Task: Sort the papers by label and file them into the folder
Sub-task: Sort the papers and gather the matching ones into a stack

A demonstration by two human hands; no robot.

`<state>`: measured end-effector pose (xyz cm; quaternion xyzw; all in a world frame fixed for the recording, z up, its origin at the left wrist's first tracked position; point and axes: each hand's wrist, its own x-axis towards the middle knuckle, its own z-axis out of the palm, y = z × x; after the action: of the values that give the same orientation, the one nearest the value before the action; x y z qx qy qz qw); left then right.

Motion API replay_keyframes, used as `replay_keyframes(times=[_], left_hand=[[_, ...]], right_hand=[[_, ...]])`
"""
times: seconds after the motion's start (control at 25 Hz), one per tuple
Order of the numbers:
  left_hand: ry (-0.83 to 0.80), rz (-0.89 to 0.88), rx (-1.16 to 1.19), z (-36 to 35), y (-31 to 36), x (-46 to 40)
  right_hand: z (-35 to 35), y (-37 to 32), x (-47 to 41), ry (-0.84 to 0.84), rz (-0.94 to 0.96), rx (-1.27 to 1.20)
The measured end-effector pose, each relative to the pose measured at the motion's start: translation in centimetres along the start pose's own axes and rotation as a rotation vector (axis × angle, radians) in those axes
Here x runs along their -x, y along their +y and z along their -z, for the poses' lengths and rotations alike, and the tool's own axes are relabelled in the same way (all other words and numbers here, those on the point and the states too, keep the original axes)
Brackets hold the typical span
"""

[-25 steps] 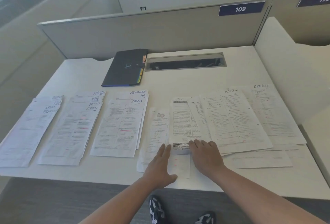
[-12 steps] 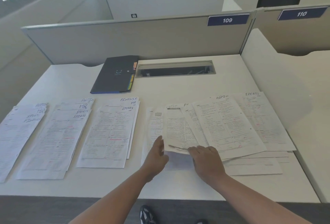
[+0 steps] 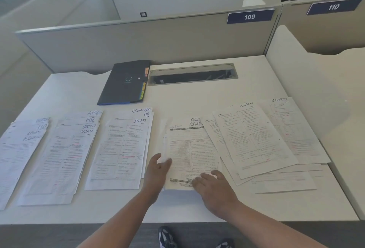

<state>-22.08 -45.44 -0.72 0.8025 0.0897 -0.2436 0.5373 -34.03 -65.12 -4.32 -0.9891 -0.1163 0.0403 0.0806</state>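
Two hands are on the middle pile of papers [image 3: 194, 149]. My left hand [image 3: 158, 170] lies at the pile's left edge, fingers relaxed and a little spread, thumb apart from them, touching the paper edge. My right hand [image 3: 214, 186] lies flat on the lower right corner of the top sheet, fingers straight and pressing down. I cannot tell if any finger is under the sheet.

I count five groups of papers on the white desk [image 3: 197, 97]. Three piles are to the left of my left hand: the nearest pile [image 3: 120, 149] shows the labels FINANCE, HR and SPORTS, the next pile [image 3: 63, 156] shows ADMIN, HR and two times SPORTS, and the far-left pile [image 3: 17, 152] has four labels that are too blurred to read with certainty. The pile under my hands shows two handwritten labels, partly covered. To the right of my right hand is one fanned group [image 3: 264, 139], with ADMIN on one sheet and SPORTS on another; how many sheets are in it I cannot count.

One dark folder [image 3: 124, 83] with coloured tabs lies closed beyond my left hand, well apart from it, beside one cable slot [image 3: 192, 73] in the desk. Two number plates, 109 [image 3: 249, 16] and 110 [image 3: 333, 6], sit on the partition. Two shoes [image 3: 167, 238] show below the desk edge.
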Motion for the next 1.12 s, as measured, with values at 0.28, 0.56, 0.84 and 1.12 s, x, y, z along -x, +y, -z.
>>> replay_keyframes(times=[0.28,0.56,0.84,1.12], left_hand=[[-0.087,-0.253,-0.948,0.3,-1.1,-0.8],[-0.158,-0.242,-0.978,1.2,0.1,-3.8],[-0.21,-0.305,-1.051,1.9,1.7,-6.2],[-0.221,-0.343,-1.073,2.7,2.0,-6.8]], right_hand=[[0.4,0.4,-0.5,-0.157,-0.058,-0.153],[0.8,1.6,-4.1,-0.264,-0.175,-0.065],[2.4,1.2,-7.1,-0.37,-0.239,-0.18],[2.3,-1.3,-7.3,-0.383,-0.353,-0.193]])
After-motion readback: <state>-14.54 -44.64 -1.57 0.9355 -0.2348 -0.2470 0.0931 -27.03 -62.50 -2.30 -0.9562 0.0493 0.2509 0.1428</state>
